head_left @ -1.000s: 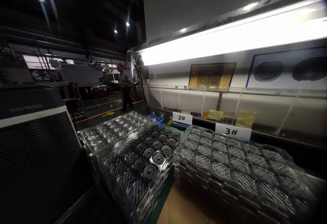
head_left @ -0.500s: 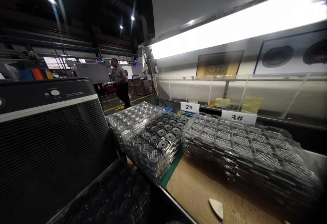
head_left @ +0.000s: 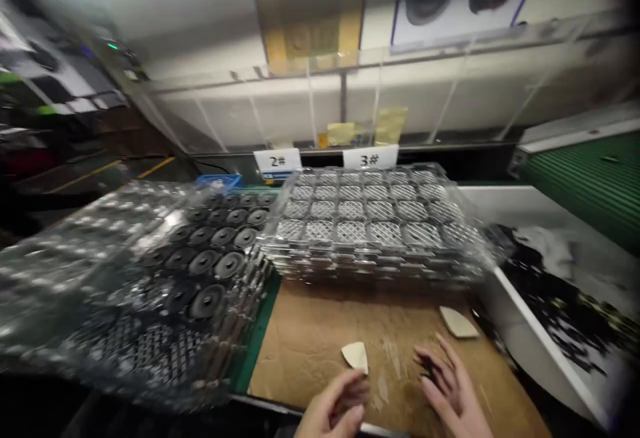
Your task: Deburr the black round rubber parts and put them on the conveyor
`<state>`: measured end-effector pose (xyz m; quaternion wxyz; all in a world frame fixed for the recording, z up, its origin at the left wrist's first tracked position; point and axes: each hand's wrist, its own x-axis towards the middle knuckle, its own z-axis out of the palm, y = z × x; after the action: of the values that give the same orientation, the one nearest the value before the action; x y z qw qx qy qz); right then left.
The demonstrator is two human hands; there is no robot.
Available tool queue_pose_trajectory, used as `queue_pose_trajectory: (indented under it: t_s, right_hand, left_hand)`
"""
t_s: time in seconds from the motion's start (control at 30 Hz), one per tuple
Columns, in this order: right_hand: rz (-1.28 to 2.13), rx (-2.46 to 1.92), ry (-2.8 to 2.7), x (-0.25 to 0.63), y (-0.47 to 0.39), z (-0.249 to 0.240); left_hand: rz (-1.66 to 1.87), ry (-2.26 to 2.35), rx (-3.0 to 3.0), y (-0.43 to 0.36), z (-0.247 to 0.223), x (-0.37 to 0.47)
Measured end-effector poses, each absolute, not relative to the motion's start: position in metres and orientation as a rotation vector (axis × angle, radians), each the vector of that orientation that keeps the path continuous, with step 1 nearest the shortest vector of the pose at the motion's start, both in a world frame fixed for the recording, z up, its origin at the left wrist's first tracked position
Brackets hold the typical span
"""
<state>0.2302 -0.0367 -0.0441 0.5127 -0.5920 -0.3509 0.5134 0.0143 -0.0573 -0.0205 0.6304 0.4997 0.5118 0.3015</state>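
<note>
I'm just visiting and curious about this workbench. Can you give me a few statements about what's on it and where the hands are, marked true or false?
1. Both hands, left hand and right hand, rest on the brown board. True.
2. The right hand grips a tray. False: its fingers lie spread and hold nothing.
3. Two pale wedge pieces lie on the board. True.
4. The tray stack in front of the 3# label is filled with black round parts. False: those sit in the left stack.

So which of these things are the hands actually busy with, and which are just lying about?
In hand:
left hand, touching a pale wedge
right hand, over the cardboard mat

Lying about:
second wedge
tray stack 3#
tray of black discs
white bin
</note>
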Motion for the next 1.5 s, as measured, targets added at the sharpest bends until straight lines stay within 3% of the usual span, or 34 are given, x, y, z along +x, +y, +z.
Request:
queue_pose_trajectory:
  t_s: [0.27, 0.8, 1.07, 1.3, 1.5]
  right_hand:
    - [1.522, -1.233, -0.788, 0.151, -0.059, -0.043]
    - [1.722, -1.372, -0.886, 0.11, -0.033, -0.013]
    - [1.599, -1.494, -1.29, 0.105, -0.034, -0.011]
    - [0.982, -1.7, -1.712, 0.139, -0.015, -0.017]
    - [0.881, -1.761, -1.765, 0.16, -0.013, -0.051]
  left_hand:
    - [0.974, 0.902, 0.806, -0.066, -0.063, 0.038]
    - [1.042, 1.035, 0.315, -0.048, -0.047, 0.0]
    - [1.017, 0.916, 0.193, -0.047, -0.032, -0.004]
    - [1.026, 0.702, -0.017, -0.04, -0.008, -0.028]
    - [1.108, 0.68, -0.056, -0.035, 0.004, -0.04]
